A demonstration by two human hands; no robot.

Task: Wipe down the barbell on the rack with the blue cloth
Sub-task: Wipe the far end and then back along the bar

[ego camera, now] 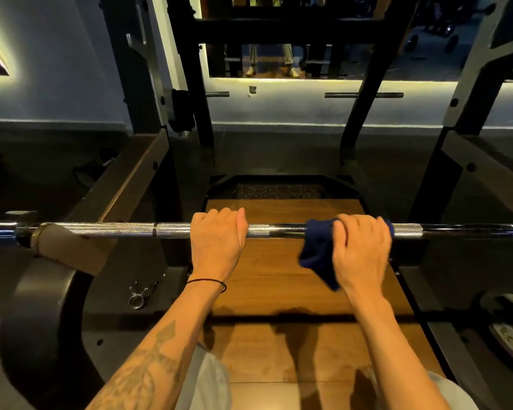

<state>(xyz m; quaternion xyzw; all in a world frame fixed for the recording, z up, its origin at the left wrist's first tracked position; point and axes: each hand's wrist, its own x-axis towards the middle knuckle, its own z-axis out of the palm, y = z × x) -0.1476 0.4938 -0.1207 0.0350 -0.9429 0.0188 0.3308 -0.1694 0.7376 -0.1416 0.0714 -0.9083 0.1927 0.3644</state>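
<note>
A silver knurled barbell (125,229) runs level across the view, resting on the rack's arms. My left hand (218,241) grips the bare bar near its middle, fingers curled over the top. My right hand (362,247) grips the bar further right through a dark blue cloth (319,247), which wraps the bar under the palm. The cloth's loose end hangs down to the left of that hand. The fingertips of both hands are hidden behind the bar.
Black rack uprights (190,84) and side beams (131,179) stand ahead and on both sides. A wooden platform (279,285) lies below the bar. A spring collar (139,294) lies on the floor at left, a weight plate (510,327) at lower right. A mirror (279,54) faces me.
</note>
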